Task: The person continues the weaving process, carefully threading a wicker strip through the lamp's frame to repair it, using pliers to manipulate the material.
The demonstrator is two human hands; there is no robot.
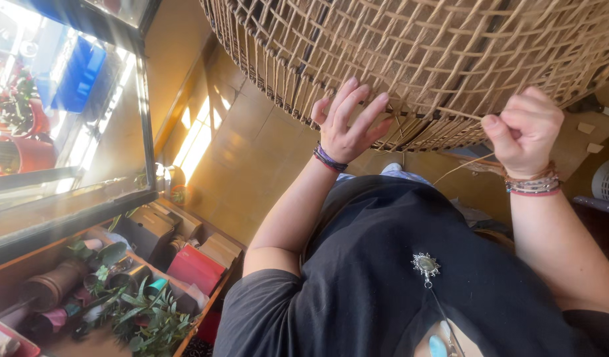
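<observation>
Wicker basket (436,59) is held up at top of view, lower rim facing the body. Left hand (347,122) is spread wide, fingertips pressed on the weave near the rim. Right hand (526,129) is fisted around a thin cane strand (460,168), just below the rim.

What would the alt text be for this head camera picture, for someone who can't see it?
Two hands work at the rim of a large woven wicker basket: the left hand spreads its fingers on the weave, and the right hand is closed on a thin strand. Below are the person's black shirt, a tiled floor and potted plants.
</observation>
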